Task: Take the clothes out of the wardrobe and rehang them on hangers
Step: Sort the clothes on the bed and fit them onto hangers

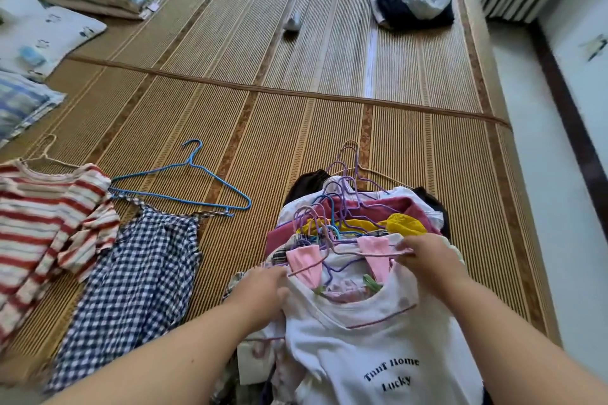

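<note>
Now: both hands on the stack [355,207] of hangered clothes, at the mat's [296,82] near edge. Left hand [263,289] grips the white tee [378,348] at its shoulder, fingers curled into the cloth. Right hand [427,256] pinches the end of the lilac hanger [362,253] above the tee's collar (pink straps hang over the wire). Left of the stack, apart: bare blue hanger [184,187], its lower bar touching a checked dress [131,273]; striped top [42,223] beside that. Dark heap [411,3] in the far corner.

Woven mat [296,115] with hangered clothes pile [358,207], blue hanger [177,198], gingham dress [131,273], striped top [39,223]
</note>
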Demonstrator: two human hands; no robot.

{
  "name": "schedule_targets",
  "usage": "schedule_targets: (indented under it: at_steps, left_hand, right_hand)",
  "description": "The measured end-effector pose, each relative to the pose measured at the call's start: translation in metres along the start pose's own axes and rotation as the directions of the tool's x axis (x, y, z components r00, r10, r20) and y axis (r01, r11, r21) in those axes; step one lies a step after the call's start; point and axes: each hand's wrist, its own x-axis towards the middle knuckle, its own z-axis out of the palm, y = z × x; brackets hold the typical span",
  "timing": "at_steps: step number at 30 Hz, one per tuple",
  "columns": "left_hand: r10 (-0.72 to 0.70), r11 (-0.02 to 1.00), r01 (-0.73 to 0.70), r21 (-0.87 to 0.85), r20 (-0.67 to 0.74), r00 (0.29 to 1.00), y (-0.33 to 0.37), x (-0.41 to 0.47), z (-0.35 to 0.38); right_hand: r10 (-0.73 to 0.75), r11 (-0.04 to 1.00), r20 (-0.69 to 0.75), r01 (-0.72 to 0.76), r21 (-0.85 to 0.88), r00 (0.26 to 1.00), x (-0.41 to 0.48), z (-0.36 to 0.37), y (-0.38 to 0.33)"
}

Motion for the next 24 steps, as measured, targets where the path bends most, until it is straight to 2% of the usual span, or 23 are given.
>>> schedule_targets:
  at_steps: [4, 8, 12, 17, 20, 24]
  left_hand:
    - [0.032, 0.996, -0.026, 0.080, -0.077, 0.997, -0.001, -0.030, -0.016]
    - [0.027, 0.995, -0.005, 0.097, -0.227, 0.974, -0.013, -0.079, -0.047]
    - [0.063, 0.997, -0.073, -0.029, -0.259, 0.964, -0.055, -0.133, -0.090]
    - [0.133, 0.976, -0.183, -0.119, -0.341, 0.931, -0.138, -0.213, -0.152]
    - [0.105, 0.961, -0.209, -0.183, -0.460, 0.882, -0.200, -0.266, -0.188]
    - [-0.002, 0.949, -0.189, -0.253, -0.604, 0.797, -0.298, -0.332, -0.242]
  right_hand:
    - [-0.023, 0.961, 0.014, 0.019, 0.277, 1.000, -0.053, -0.031, -0.010]
    - [-0.062, 0.939, -0.038, 0.071, 0.336, 0.997, -0.098, -0.066, -0.053]
    - [-0.127, 0.950, -0.042, 0.134, 0.281, 0.991, -0.128, -0.097, -0.122]
    - [-0.261, 0.963, 0.013, 0.259, 0.077, 0.965, -0.162, -0.122, -0.245]
    - [-0.351, 0.936, 0.040, 0.350, 0.030, 0.935, -0.188, -0.125, -0.336]
    - [-0.456, 0.887, 0.094, 0.460, -0.023, 0.885, -0.215, -0.101, -0.461]
